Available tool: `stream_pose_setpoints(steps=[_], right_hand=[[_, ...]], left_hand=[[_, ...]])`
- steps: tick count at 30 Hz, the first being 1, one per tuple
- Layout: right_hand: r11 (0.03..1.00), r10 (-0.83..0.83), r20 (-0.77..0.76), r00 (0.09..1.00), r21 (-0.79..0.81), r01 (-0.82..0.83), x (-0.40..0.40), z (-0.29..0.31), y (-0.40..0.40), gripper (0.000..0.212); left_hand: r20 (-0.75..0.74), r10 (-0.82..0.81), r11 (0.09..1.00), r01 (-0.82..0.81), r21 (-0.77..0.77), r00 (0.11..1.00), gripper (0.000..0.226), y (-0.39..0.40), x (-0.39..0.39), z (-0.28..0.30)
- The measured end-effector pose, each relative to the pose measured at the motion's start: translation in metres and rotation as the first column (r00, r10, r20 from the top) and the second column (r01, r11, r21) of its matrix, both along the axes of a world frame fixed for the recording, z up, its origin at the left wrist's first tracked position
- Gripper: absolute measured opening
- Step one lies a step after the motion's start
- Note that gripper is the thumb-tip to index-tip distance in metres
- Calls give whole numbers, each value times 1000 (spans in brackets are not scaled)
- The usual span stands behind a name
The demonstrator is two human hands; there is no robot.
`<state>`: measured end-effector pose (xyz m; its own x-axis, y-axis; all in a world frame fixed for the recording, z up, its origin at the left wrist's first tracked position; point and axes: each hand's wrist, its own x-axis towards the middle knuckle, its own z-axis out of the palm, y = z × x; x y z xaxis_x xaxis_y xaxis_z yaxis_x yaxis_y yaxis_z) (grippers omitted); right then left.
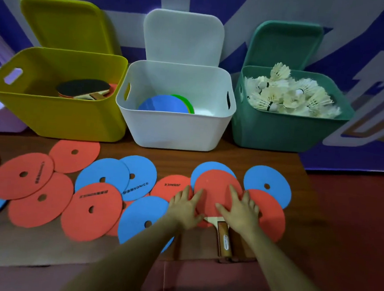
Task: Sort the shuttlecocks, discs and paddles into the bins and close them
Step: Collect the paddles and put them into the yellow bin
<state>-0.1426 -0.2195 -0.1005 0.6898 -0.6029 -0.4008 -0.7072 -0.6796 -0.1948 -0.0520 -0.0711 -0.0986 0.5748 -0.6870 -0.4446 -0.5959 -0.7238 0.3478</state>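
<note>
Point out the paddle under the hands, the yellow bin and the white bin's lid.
paddle (215,188): head view, on its red face.
yellow bin (59,115): head view, on its front wall.
white bin's lid (182,38): head view, on its middle.

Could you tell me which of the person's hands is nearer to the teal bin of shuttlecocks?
Right. The right hand lies on the red paddle, below the teal bin; the left hand lies further left.

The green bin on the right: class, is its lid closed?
No: the green bin stands open, its lid upright behind it and shuttlecocks piled above the rim.
</note>
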Motion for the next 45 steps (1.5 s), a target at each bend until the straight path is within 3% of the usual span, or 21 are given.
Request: stream_pose_setpoints(steps=[5,16,20,25,33,38,45], right_hand=[[1000,-13,112,994,21,11,-3,-10,4,68],[986,-5,367,930,157,-57,8,-4,31,69],[960,-42,503,863,259,-104,18,6,47,68],[962,65,658,750,158,-221,40,34,66,63],[936,221,867,447,-60,-346,113,115,103,54],[916,300,892,339,-171,-362,173,157,127,52],[895,326,902,284,-197,-400,269,199,165,48]], left_hand=[[32,-19,1000,19,-4,999,76,-9,-8,-15],[-26,233,920,-229,-318,972,72,12,8,-2],[74,293,897,-247,-367,953,68,32,17,12],[255,382,860,-241,-450,888,63,62,34,50],[467,520,786,-186,-590,716,65,106,87,140],[505,568,762,-184,-621,649,67,137,135,180],[480,610,721,-190,-667,631,70,180,231,215]])
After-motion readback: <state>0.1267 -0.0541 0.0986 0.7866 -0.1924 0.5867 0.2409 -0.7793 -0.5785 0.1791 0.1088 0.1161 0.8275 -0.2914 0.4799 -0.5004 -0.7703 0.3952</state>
